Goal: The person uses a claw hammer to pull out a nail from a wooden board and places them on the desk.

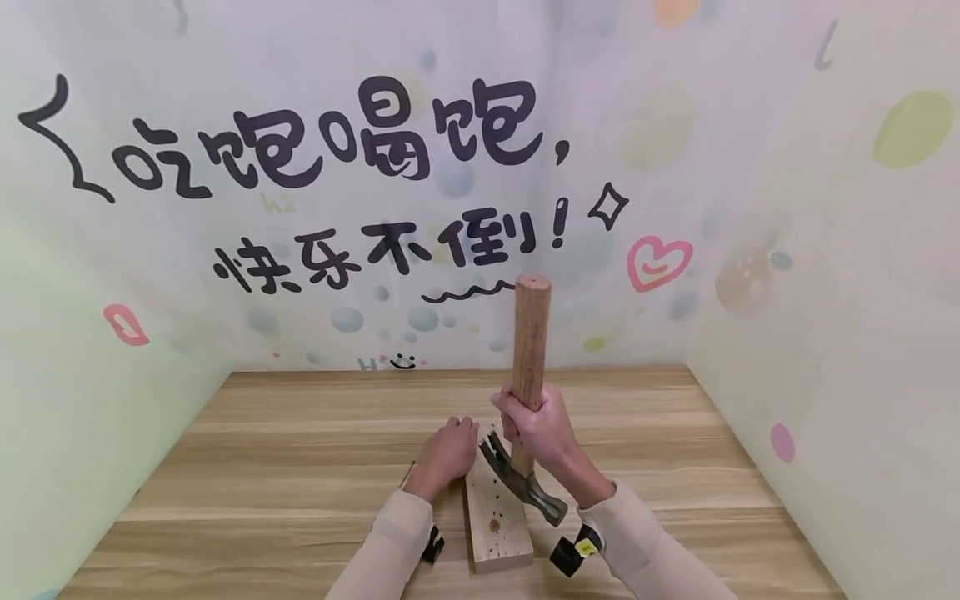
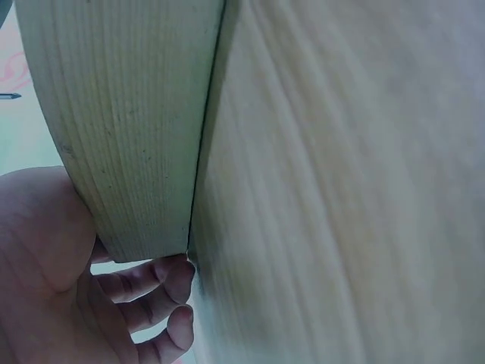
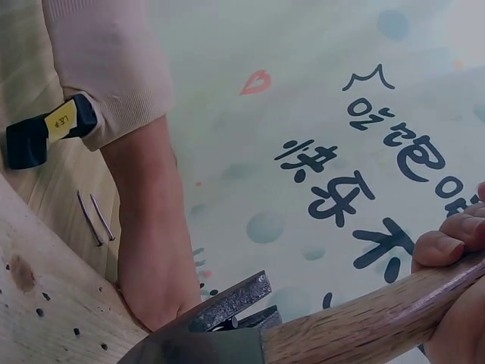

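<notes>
The left hand point(image 1: 447, 454) curls round the far end of the wooden board point(image 1: 498, 540), likely stiff, flat on the worktop point(image 1: 300, 467), and, further right, the right hand point(image 1: 547, 429) grips the hammer point(image 1: 530, 367), probably heavy at its low metal head point(image 1: 522, 486), so best held by the handle point(image 1: 533, 321).

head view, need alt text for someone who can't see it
A right hand grips a claw hammer head-down over a dark-spotted wooden block on a wood-grain tabletop. The left hand holds the block's far end. Black Chinese lettering marks the wall behind.
</notes>
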The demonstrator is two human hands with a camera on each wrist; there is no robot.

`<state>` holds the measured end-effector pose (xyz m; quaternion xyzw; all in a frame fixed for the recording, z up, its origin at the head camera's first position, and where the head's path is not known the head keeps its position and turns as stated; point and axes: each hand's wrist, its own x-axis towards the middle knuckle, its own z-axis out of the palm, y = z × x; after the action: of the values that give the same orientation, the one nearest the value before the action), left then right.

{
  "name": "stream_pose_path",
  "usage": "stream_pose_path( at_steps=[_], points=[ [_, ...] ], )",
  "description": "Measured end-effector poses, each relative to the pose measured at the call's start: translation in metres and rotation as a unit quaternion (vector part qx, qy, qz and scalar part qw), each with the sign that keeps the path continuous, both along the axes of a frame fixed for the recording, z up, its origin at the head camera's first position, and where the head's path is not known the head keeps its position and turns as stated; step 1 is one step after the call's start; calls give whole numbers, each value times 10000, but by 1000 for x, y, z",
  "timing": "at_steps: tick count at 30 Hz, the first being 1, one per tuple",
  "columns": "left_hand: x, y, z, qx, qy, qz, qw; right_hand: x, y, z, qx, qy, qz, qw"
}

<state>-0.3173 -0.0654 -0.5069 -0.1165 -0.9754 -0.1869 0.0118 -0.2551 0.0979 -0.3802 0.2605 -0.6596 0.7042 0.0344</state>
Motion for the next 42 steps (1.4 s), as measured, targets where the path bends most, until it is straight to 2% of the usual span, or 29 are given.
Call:
stream_pose_path(
  at_steps=[6,10,15,22,26,30,36,42],
  points=[
    [3,-4,0,164,235,398,9988,3,3,3,-113,100,141,9998],
    [8,-10,3,285,547,512,9968,5,7,3,-165,83,140,9997],
    [17,-16,12,251,882,452,9948,6,13,4,-216,91,130,9996],
    [27,-20,25,482,986,267,9936,6,20,6,-243,180,-16,9995],
    [31,-21,33,705,929,89,9931,7,22,8,-275,284,-13,9992],
    [37,-21,40,1088,694,-303,9912,8,24,9,-294,376,24,9989],
    [49,-21,47,1622,309,-972,9815,11,25,11,-337,427,63,9985],
    [60,-20,50,1839,185,-1493,9714,13,25,12,-362,374,55,9986]
  ],
)
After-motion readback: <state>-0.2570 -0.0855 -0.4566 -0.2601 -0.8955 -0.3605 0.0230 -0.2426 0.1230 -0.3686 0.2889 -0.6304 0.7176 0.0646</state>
